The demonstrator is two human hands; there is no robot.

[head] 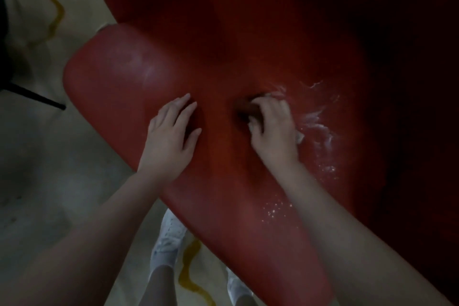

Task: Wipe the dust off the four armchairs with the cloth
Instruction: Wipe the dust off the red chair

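A red armchair [139, 77] fills most of the dim head view, its padded arm running from upper left to bottom centre. My left hand [171, 131] lies flat on the arm with its fingers spread. My right hand [273, 129] presses a cloth [299, 137] onto the red surface; most of the cloth is hidden under the palm and only pale edges show. White dust streaks [315, 119] and specks lie on the upholstery just right of that hand.
A pale floor [44, 156] with a yellow wavy line lies to the left and below. A dark thin furniture leg [37, 97] stands at the left edge. My white shoes [169, 238] are by the chair's base. The right side is deep in shadow.
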